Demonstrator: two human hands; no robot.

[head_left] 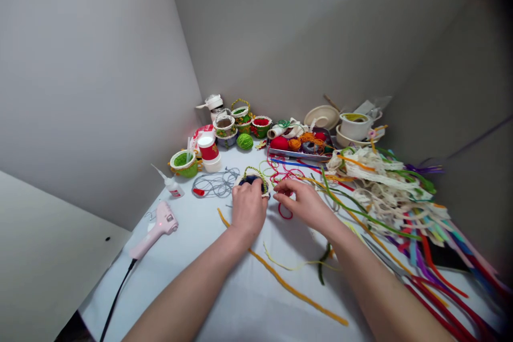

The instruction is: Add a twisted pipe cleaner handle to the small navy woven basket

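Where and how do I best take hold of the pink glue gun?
I'd grip the glue gun by its slim handle, left hand coming from above and closing across it. It lies flat, handle angled toward the near left, with clear table around it; keep fingers off the black cord at the handle's end.

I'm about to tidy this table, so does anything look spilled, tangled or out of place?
Nothing looks spilled, just untidy: grey cord lies in loose loops left of the small basket; red yarn straggles beyond the right hand; and the lace at right is jumbled with coloured strips.
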